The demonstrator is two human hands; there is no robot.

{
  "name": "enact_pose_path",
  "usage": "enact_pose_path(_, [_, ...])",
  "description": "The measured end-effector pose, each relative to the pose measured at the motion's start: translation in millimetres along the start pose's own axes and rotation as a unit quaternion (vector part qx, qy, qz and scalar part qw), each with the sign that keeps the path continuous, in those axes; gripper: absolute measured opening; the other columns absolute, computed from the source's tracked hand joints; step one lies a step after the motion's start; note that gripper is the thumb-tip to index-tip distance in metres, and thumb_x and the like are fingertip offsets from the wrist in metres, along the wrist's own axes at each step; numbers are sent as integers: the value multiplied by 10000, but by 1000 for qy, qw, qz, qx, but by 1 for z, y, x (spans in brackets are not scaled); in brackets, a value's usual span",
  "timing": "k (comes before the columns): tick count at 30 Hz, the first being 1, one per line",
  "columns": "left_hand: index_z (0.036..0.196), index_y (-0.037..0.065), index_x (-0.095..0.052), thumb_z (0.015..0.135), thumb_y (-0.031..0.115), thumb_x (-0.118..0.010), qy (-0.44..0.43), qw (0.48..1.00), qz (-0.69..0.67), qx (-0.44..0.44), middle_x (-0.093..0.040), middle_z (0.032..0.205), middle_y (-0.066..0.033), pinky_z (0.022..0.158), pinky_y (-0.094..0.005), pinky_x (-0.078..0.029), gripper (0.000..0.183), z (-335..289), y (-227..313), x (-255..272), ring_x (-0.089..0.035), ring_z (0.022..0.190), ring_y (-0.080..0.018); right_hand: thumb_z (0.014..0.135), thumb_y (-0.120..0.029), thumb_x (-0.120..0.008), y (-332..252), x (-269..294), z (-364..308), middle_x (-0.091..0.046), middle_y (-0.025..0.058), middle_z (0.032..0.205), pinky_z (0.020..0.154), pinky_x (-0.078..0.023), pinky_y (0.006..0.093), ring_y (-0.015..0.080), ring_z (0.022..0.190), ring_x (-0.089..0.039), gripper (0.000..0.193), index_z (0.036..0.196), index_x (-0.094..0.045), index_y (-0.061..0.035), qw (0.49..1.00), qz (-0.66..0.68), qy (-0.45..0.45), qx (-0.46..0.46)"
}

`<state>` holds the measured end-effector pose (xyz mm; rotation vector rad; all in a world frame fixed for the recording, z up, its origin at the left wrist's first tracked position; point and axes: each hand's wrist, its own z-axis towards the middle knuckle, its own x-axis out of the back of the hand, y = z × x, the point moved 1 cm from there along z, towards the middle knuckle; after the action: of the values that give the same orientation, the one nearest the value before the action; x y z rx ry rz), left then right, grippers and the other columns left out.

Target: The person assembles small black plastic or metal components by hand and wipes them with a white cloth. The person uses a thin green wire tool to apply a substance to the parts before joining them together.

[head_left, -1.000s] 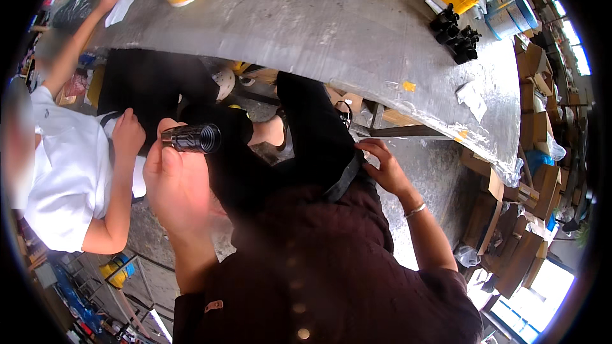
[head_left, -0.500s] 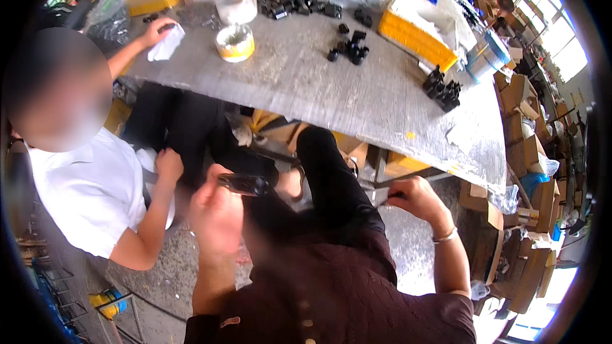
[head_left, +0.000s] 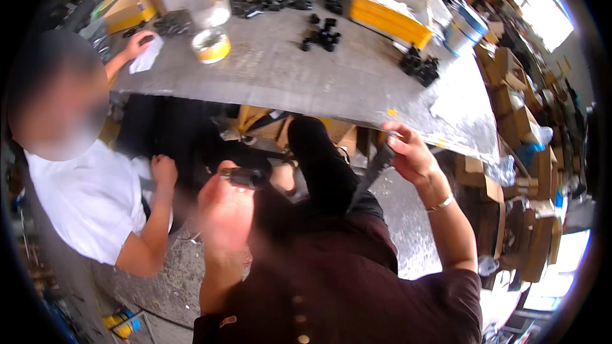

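My left hand [head_left: 224,213], blurred, is closed around a small black tube-like part [head_left: 247,178] that sticks out past the fingers toward the right. At the table's front edge my right hand [head_left: 413,158] grips the upper end of a long, dark, flat blade-like tool [head_left: 370,179]. The tool slants down and to the left, its lower end over my leg. What kind of tool it is, I cannot tell. A gap separates the tool from the black part.
A grey worktable [head_left: 268,76] bears black plastic parts [head_left: 324,35], another cluster of black parts [head_left: 419,67], a tub [head_left: 211,44] and a yellow box [head_left: 389,16]. At left a co-worker in a white shirt [head_left: 83,207] holds a white cloth [head_left: 146,55]. Cardboard boxes [head_left: 532,236] stack at right.
My right hand has risen toward the table edge, and the long dark tool in it now shows plainly. My left hand keeps the black part, roughly in place. The view has shifted slightly.
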<state>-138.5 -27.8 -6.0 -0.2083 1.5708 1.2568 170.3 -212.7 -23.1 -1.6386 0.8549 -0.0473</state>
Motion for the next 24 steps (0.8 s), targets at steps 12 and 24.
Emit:
enact_pose_path(12, [932,70,-638,907,180,-618,-56,994,-46,84,-548,935,-23,849,-391,-383,114,15,-12,-15,-523,900,-149,946,-91,-545,2,10,-13,-671,129,996,676,-593,271,180,841,-686,194,1121,-580,-16,994,102,-23,12])
enact_pose_path(24, [862,122,-666,892,227,-641,-49,988,-64,130,-541,939,11,917,-420,-352,112,11,-19,-11,-477,839,-142,957,-62,-517,10,4,13,-647,70,937,699,-585,279,152,750,-665,163,1107,-561,-21,995,89,-15,-46])
